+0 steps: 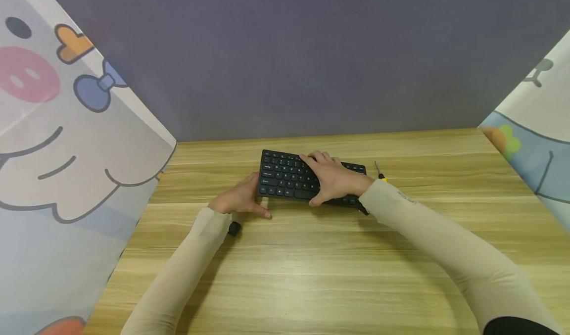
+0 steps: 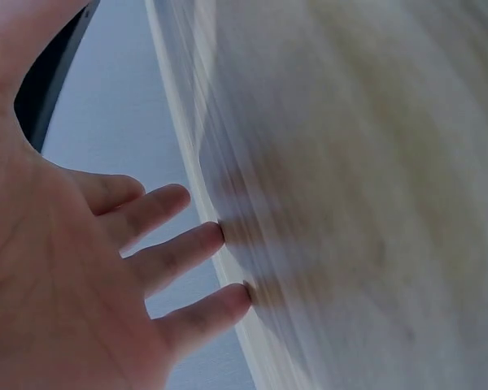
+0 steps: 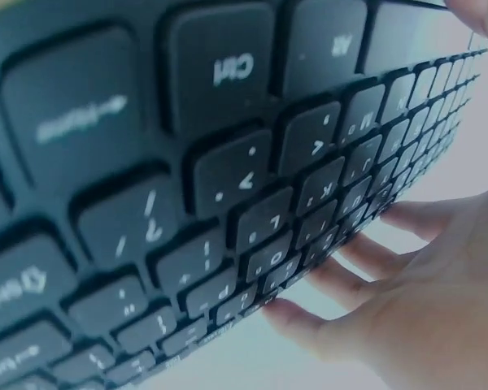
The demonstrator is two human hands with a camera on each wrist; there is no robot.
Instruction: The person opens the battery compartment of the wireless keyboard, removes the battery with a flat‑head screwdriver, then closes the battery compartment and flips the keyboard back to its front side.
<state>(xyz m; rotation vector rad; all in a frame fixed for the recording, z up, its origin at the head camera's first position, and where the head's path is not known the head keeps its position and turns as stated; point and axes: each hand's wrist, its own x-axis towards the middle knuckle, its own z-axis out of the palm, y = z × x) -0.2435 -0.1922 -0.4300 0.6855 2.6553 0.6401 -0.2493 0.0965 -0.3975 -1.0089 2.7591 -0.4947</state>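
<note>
A black compact keyboard (image 1: 285,174) is held above the wooden table, its keys facing up toward the head camera. My right hand (image 1: 334,176) reaches across it and grips it, thumb at the near edge and fingers over the far edge. In the right wrist view, the fingertips (image 3: 293,321) lie along the keyboard's edge, below the letter rows. My left hand (image 1: 240,196) is at the keyboard's left end, thumb spread away. In the left wrist view its fingers (image 2: 179,256) are extended and apart, with the tips close to the tabletop.
A screwdriver (image 1: 380,173) with a black and yellow handle lies right of the keyboard, partly behind the right sleeve. A small black block (image 1: 234,228) sits at the left wrist. A grey panel (image 1: 311,58) rises behind the table (image 1: 303,275), with cartoon-printed panels on both sides.
</note>
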